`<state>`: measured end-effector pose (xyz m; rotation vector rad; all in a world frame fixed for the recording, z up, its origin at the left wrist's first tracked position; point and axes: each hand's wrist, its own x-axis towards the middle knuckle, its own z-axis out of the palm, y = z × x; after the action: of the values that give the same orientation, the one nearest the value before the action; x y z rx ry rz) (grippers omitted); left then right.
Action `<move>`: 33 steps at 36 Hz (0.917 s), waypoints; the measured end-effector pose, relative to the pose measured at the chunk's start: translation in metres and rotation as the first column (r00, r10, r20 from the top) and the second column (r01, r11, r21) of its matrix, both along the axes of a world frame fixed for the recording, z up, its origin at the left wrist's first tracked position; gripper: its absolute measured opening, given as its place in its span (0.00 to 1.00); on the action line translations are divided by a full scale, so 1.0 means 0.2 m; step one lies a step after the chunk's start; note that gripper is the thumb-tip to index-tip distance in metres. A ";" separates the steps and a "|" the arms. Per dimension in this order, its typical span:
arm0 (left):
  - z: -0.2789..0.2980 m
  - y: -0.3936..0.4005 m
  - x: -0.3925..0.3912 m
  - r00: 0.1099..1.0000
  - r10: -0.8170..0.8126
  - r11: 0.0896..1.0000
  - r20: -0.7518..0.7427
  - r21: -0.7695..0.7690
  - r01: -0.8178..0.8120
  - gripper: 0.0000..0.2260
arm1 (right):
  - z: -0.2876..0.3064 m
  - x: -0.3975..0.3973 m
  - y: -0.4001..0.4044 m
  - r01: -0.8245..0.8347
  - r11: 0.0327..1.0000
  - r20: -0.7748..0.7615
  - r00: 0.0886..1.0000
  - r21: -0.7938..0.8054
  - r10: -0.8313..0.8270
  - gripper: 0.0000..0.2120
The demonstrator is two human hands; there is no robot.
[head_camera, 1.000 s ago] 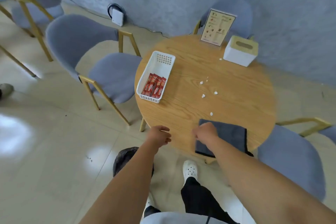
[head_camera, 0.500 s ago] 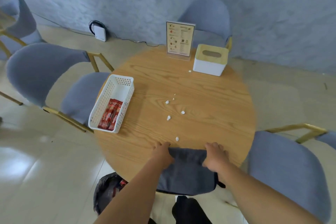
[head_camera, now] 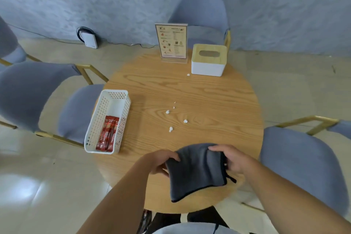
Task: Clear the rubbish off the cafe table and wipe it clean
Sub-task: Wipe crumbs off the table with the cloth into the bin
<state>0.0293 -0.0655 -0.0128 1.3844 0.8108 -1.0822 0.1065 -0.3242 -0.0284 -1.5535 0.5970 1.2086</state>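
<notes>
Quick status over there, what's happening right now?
Both hands, left and right, grip grey cloth. Paper scraps on table. Nothing blocking.

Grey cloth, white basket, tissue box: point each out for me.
grey cloth (head_camera: 195, 173), head view, middle of the fabric.
white basket (head_camera: 111, 104), head view, perforated far floor.
tissue box (head_camera: 208, 67), head view, white front wall.

place: cafe seating area | round wooden surface (head_camera: 218, 100) | menu stand (head_camera: 171, 42) at 12 o'clock | basket (head_camera: 114, 104) of coffee sachets (head_camera: 107, 135) at 9 | padded chairs (head_camera: 34, 97) around
</notes>
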 end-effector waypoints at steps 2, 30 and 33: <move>0.03 0.02 0.04 0.996 0.087 0.992 -0.014 -0.095 -0.088 0.16 | 0.02 0.03 -0.02 0.105 0.989 -0.060 0.993 0.108 -0.098 0.34; 0.05 0.13 0.53 0.865 0.166 0.951 0.474 0.155 -0.267 0.16 | 0.13 0.23 0.48 0.036 0.997 0.175 0.984 -0.068 -0.024 0.19; 0.06 0.11 0.57 0.802 0.122 0.927 0.584 0.221 -0.302 0.09 | 0.17 0.29 0.53 0.266 0.959 0.320 0.921 -0.099 -0.223 0.19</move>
<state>0.1430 -0.0438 -0.0004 1.7079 0.6835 -0.3286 0.1645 -0.2183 0.0054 -1.6857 0.6587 0.7304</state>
